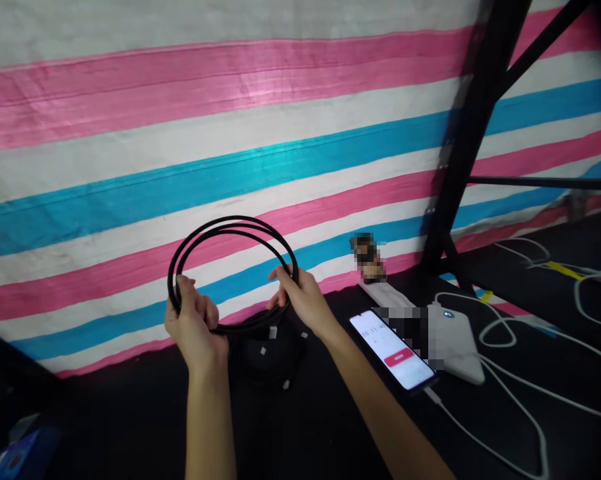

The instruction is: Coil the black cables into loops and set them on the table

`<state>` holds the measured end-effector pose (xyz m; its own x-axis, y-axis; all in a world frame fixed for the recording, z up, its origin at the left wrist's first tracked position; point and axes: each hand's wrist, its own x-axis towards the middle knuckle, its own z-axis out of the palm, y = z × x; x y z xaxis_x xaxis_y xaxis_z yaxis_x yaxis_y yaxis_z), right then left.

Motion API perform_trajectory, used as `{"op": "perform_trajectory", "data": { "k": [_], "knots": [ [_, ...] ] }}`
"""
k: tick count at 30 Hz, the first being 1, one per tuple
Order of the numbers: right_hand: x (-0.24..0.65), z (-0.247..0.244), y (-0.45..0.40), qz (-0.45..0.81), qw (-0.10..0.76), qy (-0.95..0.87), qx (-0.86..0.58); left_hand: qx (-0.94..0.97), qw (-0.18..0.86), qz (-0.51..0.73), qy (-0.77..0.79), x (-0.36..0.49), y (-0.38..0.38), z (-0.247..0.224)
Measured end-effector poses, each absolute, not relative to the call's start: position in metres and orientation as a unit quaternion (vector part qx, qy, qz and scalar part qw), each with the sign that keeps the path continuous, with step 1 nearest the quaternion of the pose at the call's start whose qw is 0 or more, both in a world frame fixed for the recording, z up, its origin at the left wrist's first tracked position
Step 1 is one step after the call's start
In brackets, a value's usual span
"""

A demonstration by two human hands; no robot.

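A black cable (pixel 235 227) is wound into a round coil of several loops, held up in front of the striped sheet. My left hand (pixel 195 320) is closed around the coil's left side. On the right side, my right hand (pixel 297 293) grips the loops between thumb and fingers. Just below and behind the coil, more dark coiled cable (pixel 267 363) with small white tags lies on the black table (pixel 290 433); its outline is hard to make out. The cable's ends cannot be made out.
Right of my right arm lies a phone (pixel 393 350) with a lit timer screen, plugged into a white cord (pixel 485 427). Beside it is a white power bank (pixel 460 347). A black metal frame (pixel 460 153) stands behind. A blue box (pixel 20 457) sits at bottom left.
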<state>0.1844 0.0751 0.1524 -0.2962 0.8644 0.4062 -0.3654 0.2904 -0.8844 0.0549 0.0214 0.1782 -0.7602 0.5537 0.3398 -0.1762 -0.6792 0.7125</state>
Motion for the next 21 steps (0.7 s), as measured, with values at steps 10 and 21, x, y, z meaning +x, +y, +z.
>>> {"op": "perform_trajectory", "data": {
  "k": [10, 21],
  "knots": [
    [0.191, 0.144, 0.086, 0.583, 0.452, -0.603, -0.305, 0.468, 0.226, 0.56, 0.645, 0.01, 0.029, 0.157],
    [0.181, 0.077, 0.122, 0.486, 0.199, -0.678, -0.513, 0.429, 0.38, 0.323, 0.753, -0.02, 0.051, 0.101]
  ]
}}
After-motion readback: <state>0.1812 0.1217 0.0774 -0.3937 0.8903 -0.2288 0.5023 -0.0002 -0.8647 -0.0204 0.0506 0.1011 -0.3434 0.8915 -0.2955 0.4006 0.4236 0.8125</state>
